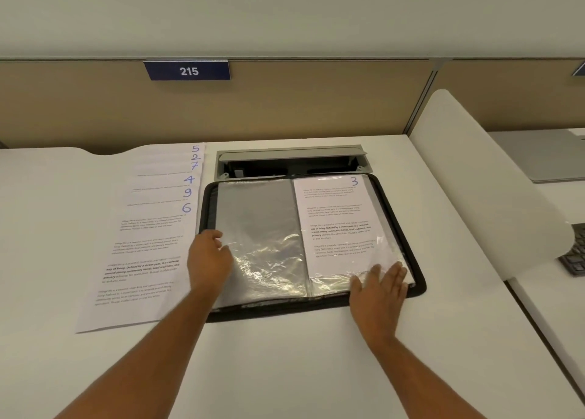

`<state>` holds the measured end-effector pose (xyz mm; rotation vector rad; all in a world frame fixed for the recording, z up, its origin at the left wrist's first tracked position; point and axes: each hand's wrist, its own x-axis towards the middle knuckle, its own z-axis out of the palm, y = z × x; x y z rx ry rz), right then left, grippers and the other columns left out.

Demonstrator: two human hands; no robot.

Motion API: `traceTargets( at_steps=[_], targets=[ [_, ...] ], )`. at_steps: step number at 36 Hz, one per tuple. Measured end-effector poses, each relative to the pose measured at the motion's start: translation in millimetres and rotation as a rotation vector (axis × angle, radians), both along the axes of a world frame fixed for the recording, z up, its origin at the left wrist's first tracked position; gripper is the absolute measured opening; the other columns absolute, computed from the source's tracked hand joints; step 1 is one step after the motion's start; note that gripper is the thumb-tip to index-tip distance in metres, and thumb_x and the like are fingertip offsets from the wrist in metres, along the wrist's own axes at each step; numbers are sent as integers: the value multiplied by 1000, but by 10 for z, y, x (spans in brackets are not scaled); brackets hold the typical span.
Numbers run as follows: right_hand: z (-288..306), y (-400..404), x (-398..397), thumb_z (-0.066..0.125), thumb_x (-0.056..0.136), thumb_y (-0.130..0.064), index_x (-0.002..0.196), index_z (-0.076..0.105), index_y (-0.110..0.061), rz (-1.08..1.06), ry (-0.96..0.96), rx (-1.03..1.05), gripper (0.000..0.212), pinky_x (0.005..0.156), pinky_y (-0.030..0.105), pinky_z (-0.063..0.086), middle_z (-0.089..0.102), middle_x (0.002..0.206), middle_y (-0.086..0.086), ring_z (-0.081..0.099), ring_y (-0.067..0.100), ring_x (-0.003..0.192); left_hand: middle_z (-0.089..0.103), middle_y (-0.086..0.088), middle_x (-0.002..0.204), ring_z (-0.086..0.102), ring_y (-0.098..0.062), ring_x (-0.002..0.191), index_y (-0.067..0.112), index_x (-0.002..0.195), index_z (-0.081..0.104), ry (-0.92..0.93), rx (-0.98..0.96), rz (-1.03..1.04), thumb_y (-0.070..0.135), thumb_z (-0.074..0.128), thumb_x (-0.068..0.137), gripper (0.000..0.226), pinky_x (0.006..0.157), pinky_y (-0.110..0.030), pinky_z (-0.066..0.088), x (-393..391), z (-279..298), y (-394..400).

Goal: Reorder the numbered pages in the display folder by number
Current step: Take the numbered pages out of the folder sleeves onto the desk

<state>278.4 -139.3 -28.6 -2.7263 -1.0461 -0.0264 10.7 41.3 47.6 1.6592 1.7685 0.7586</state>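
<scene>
While the display folder [311, 306] lies open on the desk [285, 371], we judge the emptying nearly done: six numbered pages [148, 228] fan out just left, page 3 [337, 222] remains sleeved. Our left hand [207, 260] rests loosely curled on the empty sleeve [259, 228]; our right hand [378, 292] presses flat. The cable hatch [291, 162] crowds the folder's top.

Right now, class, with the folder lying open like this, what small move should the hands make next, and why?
Probably slide page 3 out of its sleeve. The folder is open, the left sleeve is empty, and six loose pages (5, 2, 7, 4, 9, 6) lie beside it. The right hand already rests on that sleeve's lower edge; the left hand steadies the empty one.
</scene>
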Motion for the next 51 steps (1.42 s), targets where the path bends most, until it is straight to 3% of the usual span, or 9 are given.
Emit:
traceTargets(
  at_steps=[5,9,17,23,27,33,40,48,51],
  targets=[
    [106,25,-13,62,99,-32,151,48,-12,133,129,94,58,123,58,22,21,162,34,15,47,153,65,8,107,60,-4,92,20,112,68,19,41,-286,10,60,97,20,80,-12,43,425,-10,-179],
    [401,47,-61,59,103,-31,161,29,-26,118,482,360,65,119,38,30,12,171,7,21,27,155,66,8,104,60,-4,90,22,109,70,114,44,-546,17,62,97,15,85,-22,52,753,-70,-389],
    [663,112,241,62,100,-7,158,36,-25,-156,762,686,66,107,38,50,54,145,3,54,20,131,59,10,115,54,-6,101,24,122,61,136,42,-796,40,77,86,43,89,-27,50,1250,-211,-783],
    [673,63,377,69,97,-16,153,41,-20,-141,683,623,63,82,25,55,63,131,1,60,12,107,59,7,120,53,-12,110,20,125,60,220,179,-832,46,76,83,51,88,-26,47,1521,-279,-913],
    [665,33,413,73,95,-23,152,42,-21,-110,670,626,66,80,25,57,63,130,2,60,11,101,64,5,105,60,-15,97,19,104,69,247,203,-782,30,63,96,15,81,-34,53,1635,-243,-921],
    [586,-99,453,81,87,-36,146,44,-22,-14,385,568,72,92,34,56,52,132,1,54,17,117,64,7,94,60,-12,83,21,93,71,192,169,-711,34,59,99,19,76,-33,53,1622,-234,-869],
    [477,-160,312,84,83,-12,129,48,-20,254,51,493,59,86,52,60,56,122,10,58,30,111,67,4,92,59,-11,81,19,90,73,74,89,-653,33,61,99,21,76,-31,51,1577,-206,-865],
    [435,-173,340,72,86,3,130,55,-12,89,151,510,50,96,44,58,48,129,8,52,25,122,68,3,94,60,-14,81,14,87,70,80,56,-617,23,54,101,23,77,-35,52,1557,-150,-861],
    [481,-228,309,64,83,8,119,64,-6,354,-22,558,38,96,39,53,58,120,12,55,27,114,63,3,79,57,-14,70,13,74,60,93,68,-592,21,56,99,26,69,-40,53,1561,-127,-872]
  ],
)
